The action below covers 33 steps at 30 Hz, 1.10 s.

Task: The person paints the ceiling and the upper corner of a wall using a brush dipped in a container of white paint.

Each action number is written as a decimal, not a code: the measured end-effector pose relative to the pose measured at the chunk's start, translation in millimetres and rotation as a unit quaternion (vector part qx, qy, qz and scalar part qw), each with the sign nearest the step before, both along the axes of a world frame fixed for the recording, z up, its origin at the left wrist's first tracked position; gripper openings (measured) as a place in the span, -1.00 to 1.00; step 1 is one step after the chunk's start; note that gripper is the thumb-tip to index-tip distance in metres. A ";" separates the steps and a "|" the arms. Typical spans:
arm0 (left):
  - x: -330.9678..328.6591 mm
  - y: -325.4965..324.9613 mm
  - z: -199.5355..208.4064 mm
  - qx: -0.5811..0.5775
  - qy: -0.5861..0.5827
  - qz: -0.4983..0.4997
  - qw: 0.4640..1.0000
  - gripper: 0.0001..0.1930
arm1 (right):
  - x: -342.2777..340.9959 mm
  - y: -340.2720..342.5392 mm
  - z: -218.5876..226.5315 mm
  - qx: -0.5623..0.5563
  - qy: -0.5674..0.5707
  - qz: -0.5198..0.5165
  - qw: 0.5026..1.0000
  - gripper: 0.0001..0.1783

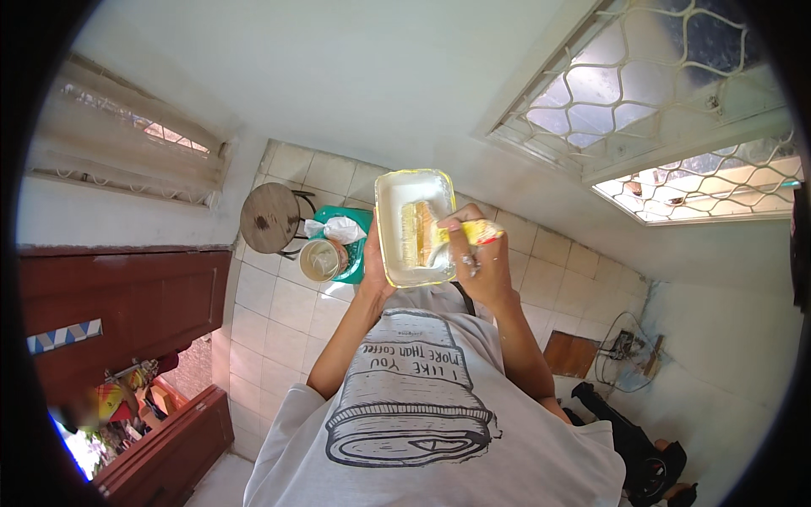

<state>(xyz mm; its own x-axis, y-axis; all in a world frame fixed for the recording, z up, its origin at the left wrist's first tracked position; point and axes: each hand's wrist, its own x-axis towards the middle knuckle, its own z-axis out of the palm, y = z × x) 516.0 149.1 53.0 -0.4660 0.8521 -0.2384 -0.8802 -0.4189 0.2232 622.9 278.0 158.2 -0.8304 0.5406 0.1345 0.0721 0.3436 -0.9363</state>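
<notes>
In front of my chest, my left hand (375, 262) grips a white rectangular paint tray (397, 188) with yellow along its rim, holding it by its left side. My right hand (483, 264) is closed round the yellow handle of a wide paintbrush (417, 235). The brush's pale bristles lie inside the tray, over its white-coated bottom. White specks show on the fingers of my right hand. Most of the left-hand fingers are hidden beneath the tray.
To the left stand a round wooden stool (270, 218) and a green plastic stool (354, 224) bearing a white bag (336, 229) and an open bucket (323, 259). A grilled window (625, 101) is at upper right. Cables (621, 346) and a black bag (621, 431) lie at lower right.
</notes>
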 end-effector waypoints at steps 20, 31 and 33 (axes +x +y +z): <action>-56.9 -155.8 2.4 -0.064 0.016 0.010 0.998 -0.34 | -27.2 -164.0 -19.8 -0.224 0.165 -0.116 0.954 -0.64; -72.9 -190.7 -0.2 -0.032 0.000 -0.018 0.999 -0.26 | -40.1 -183.3 -43.2 -0.323 0.156 -0.049 0.932 -0.62; -71.0 -192.2 -5.2 -0.069 0.008 -0.024 0.997 -0.26 | -41.7 -184.9 -45.9 -0.328 0.137 -0.040 0.934 -0.62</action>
<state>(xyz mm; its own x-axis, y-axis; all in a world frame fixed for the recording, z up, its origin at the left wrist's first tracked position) 444.9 -43.1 47.8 -0.4307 0.8327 -0.3482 -0.8941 -0.3410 0.2904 581.2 93.1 112.3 -0.7674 0.6395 -0.0460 -0.2002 -0.3071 -0.9304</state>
